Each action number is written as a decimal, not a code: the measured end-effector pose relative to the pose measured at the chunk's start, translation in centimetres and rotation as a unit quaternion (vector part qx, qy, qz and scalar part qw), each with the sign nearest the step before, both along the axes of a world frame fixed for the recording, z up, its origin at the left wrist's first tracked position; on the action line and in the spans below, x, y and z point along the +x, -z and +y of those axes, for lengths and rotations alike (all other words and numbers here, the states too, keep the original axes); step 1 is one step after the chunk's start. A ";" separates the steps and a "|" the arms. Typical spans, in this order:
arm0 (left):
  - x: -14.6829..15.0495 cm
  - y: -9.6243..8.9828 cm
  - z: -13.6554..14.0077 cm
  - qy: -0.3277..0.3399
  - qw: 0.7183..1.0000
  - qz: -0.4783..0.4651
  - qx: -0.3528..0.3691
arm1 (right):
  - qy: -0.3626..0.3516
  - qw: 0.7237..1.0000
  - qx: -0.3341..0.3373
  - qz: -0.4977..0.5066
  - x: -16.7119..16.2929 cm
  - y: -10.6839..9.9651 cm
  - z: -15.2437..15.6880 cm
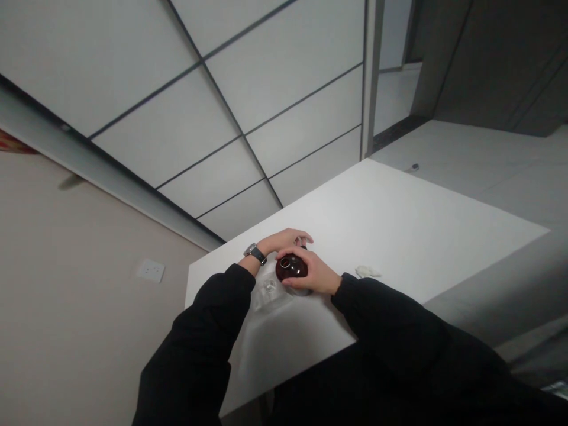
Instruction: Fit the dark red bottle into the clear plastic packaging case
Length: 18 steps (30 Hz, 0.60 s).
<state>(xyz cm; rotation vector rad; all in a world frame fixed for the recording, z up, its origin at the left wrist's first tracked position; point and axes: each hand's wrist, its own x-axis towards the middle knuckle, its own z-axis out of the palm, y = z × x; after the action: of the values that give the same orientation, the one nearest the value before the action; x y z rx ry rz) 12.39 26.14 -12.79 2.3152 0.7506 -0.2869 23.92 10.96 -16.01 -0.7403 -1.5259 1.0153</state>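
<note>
A glossy, dark red-brown rounded vessel (296, 269) sits low over the white table (377, 219); its exact kind is unclear. My right hand (317, 273) is wrapped round it from the right, with thumb and fingers on opposite sides. Just beyond the vessel is my left hand (288, 238), its wrist wearing a dark-strapped watch (255, 254). The left fingers curl down at the far side near a small dark part, and what they grip is partly hidden. Beside the vessel on the left lies a clear, see-through item (270, 287) with a round knob-like spot.
A small crumpled whitish piece (367, 271) lies on the table right of my right hand. A panelled sliding door (284, 77) stands along the far edge. On the left wall is a socket (151, 270). A small object (415, 167) lies on the floor beyond the table.
</note>
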 end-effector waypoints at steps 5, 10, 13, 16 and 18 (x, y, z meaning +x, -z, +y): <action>-1.4 -2.8 -0.8 -0.018 0.998 -0.053 0.023 | -0.001 1.000 -0.004 0.001 0.0 0.1 0.1; -8.2 -7.1 -4.3 -0.121 0.978 -0.149 0.083 | -0.020 1.000 0.001 -0.009 0.0 0.2 0.1; -13.5 -7.1 -8.1 -0.210 0.958 -0.173 0.084 | -0.026 0.999 0.011 -0.018 0.1 0.5 0.0; -17.2 -5.2 -12.8 -0.246 0.950 -0.169 0.096 | -0.011 1.000 0.009 -0.025 0.2 1.1 -0.2; -18.4 -3.6 -15.8 -0.277 0.942 -0.155 0.106 | -0.008 0.999 -0.003 -0.031 0.3 1.5 -0.5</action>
<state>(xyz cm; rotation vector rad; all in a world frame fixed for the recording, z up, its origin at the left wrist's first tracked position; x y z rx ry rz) -5.98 10.33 -9.23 2.1521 1.2658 0.4205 24.24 10.41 -17.55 -0.7717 -1.5851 1.0179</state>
